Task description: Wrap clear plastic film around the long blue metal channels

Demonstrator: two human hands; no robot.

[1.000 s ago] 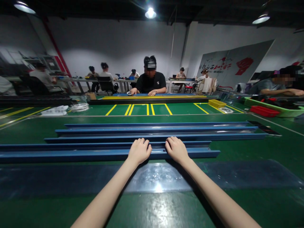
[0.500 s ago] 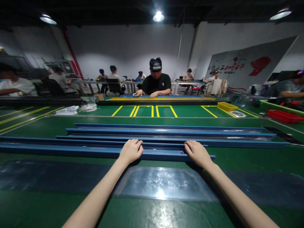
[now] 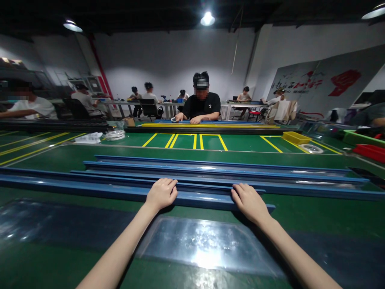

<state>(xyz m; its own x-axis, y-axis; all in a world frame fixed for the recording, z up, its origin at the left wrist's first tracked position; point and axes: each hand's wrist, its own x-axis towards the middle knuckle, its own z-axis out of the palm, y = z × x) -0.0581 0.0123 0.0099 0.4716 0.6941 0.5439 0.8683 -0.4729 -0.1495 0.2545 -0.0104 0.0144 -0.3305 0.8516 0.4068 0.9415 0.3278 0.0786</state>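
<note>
At the far left, a person in a white shirt [image 3: 39, 106] is seen behind long black bars [image 3: 54, 125], which are laid across the green table [image 3: 69, 153]. Yellow tape lines [image 3: 39, 143] are marked on the surface just in front of them. Next, a white plastic bag [image 3: 88, 138] is placed near a pale coil [image 3: 115, 135]. From the left edge of the view, the near blue channel [image 3: 204, 199] is stretched across the table toward the right, at a slight slant. It is grasped by the left hand [image 3: 162, 194], whose fingers are curled over the far wall. Between the two forearms, a glossy sheet [image 3: 207, 245] is laid flat, lit by a bright glare. Beyond the near channel, further blue channels [image 3: 210, 168] are lined up roughly parallel to it, and past those, yellow strips [image 3: 210, 126] are set before a co-worker in black [image 3: 202, 106], by whom both hands are rested at the strips. The near channel is also grasped by the right hand [image 3: 248, 200], close to its right end, with the fingers bent over the far wall. Farther right, a yellow tray [image 3: 296, 137] is set just beside a whitish ring [image 3: 312, 149]. At the right edge, a red tray [image 3: 371, 152] and a green tray [image 3: 365, 137] are partly cut off.
</note>
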